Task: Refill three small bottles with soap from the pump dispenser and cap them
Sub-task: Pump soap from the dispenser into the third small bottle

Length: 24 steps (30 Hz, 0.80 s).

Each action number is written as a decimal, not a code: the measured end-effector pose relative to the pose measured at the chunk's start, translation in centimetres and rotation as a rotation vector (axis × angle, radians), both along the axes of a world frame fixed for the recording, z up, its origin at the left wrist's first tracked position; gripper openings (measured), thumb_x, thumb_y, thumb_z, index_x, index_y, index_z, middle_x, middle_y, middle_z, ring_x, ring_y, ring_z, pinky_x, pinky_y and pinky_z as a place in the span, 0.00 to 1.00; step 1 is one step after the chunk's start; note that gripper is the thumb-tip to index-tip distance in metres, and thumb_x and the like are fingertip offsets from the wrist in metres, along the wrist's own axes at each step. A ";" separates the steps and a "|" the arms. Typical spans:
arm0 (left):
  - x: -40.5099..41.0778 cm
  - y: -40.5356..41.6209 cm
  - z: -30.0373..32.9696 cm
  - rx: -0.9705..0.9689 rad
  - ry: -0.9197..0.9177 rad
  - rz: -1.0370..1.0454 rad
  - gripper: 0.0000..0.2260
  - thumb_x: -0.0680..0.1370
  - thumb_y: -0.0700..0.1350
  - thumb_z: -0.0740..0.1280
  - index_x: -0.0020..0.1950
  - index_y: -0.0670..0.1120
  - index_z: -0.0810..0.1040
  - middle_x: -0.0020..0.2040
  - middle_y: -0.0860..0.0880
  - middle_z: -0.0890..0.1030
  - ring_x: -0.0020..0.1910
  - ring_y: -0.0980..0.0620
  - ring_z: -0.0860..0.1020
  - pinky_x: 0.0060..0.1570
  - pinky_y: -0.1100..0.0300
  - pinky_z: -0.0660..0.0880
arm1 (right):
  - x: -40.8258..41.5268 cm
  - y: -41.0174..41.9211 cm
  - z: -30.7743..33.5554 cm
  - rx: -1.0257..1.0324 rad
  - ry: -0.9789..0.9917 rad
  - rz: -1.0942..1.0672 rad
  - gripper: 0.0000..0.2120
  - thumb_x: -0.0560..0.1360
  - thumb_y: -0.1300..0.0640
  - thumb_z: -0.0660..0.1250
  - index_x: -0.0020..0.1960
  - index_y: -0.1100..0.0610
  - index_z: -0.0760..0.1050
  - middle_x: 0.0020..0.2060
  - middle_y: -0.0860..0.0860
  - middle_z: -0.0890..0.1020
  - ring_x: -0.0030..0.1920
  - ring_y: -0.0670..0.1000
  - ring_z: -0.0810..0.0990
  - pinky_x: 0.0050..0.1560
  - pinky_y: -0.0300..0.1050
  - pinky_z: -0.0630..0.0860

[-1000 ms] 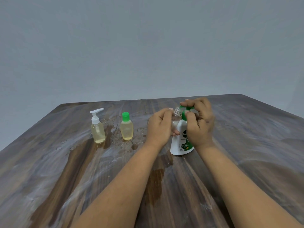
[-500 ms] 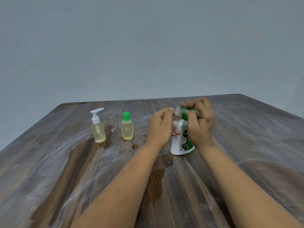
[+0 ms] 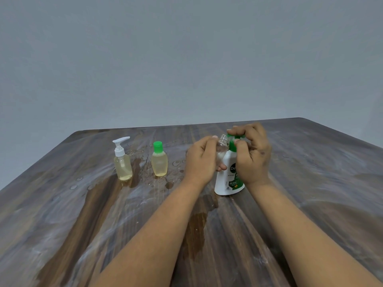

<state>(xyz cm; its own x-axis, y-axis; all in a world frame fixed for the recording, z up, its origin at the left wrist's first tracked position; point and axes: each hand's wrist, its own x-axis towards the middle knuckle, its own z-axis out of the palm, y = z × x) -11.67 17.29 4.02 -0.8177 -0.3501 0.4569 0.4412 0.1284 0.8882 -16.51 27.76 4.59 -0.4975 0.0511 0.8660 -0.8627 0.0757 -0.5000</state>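
Soap dispenser [image 3: 229, 179]: white body with green label and green pump top, upright on the tabletop [image 3: 310, 193], taken here as the landmark.

Right hand [image 3: 251, 154]: over the dispenser's top, fingers [image 3: 238, 129] curled down on the green pump head, thumb against its front; palm hides the dispenser's right shoulder.

Left hand [image 3: 202, 160]: just left of the dispenser, fingers curled round a small clear bottle [image 3: 222, 145]. Bottle uncapped, tilted, its threaded neck touching or nearly touching the green pump spout; which of the two I cannot tell. Little or no liquid visible in it.

Green-capped bottle [image 3: 159, 160]: left of the dispenser, beyond the left hand, upright, capped, filled with pale yellow liquid.

Pump bottle [image 3: 122, 162]: farther left of the dispenser, just beside the green-capped one, upright, white pump head fitted, pale yellow liquid inside.

Tabletop: dark wood grain with whitish smears; droplets and wet patches around the two filled bottles, and a dark wet streak running toward the viewer from the dispenser's base.

Wall [image 3: 186, 59]: plain grey, behind the tabletop's far edge.
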 end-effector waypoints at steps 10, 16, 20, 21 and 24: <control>0.1 0.1 0.1 0.008 0.003 -0.008 0.15 0.81 0.49 0.58 0.38 0.47 0.78 0.28 0.48 0.79 0.24 0.48 0.78 0.24 0.63 0.72 | 0.0 0.2 0.0 0.024 0.021 -0.003 0.15 0.70 0.58 0.57 0.48 0.61 0.80 0.46 0.52 0.77 0.47 0.39 0.76 0.46 0.34 0.72; 0.0 0.0 0.1 0.002 -0.002 -0.008 0.15 0.81 0.48 0.57 0.39 0.45 0.78 0.29 0.48 0.79 0.25 0.48 0.78 0.24 0.62 0.72 | -0.1 0.0 0.0 0.012 -0.007 -0.014 0.13 0.69 0.60 0.58 0.44 0.60 0.81 0.44 0.51 0.77 0.46 0.37 0.76 0.45 0.29 0.71; 0.1 0.0 0.1 0.006 -0.005 -0.003 0.15 0.81 0.48 0.57 0.39 0.46 0.78 0.30 0.47 0.79 0.25 0.47 0.78 0.24 0.62 0.72 | 0.0 0.1 0.0 0.044 0.029 -0.019 0.15 0.70 0.60 0.58 0.49 0.60 0.81 0.46 0.52 0.78 0.48 0.38 0.76 0.47 0.32 0.71; 0.1 0.0 0.1 0.002 -0.006 0.002 0.15 0.81 0.48 0.57 0.40 0.44 0.78 0.30 0.47 0.80 0.25 0.47 0.78 0.24 0.63 0.72 | 0.0 0.2 0.0 0.043 0.032 -0.018 0.15 0.70 0.60 0.58 0.50 0.60 0.81 0.47 0.52 0.78 0.48 0.39 0.76 0.47 0.32 0.72; 0.0 0.0 0.1 -0.003 -0.013 0.014 0.16 0.82 0.47 0.57 0.41 0.42 0.78 0.30 0.46 0.79 0.25 0.47 0.78 0.25 0.62 0.71 | 0.0 0.3 0.1 0.029 0.013 -0.003 0.15 0.70 0.60 0.58 0.49 0.60 0.81 0.47 0.53 0.79 0.48 0.40 0.76 0.48 0.31 0.71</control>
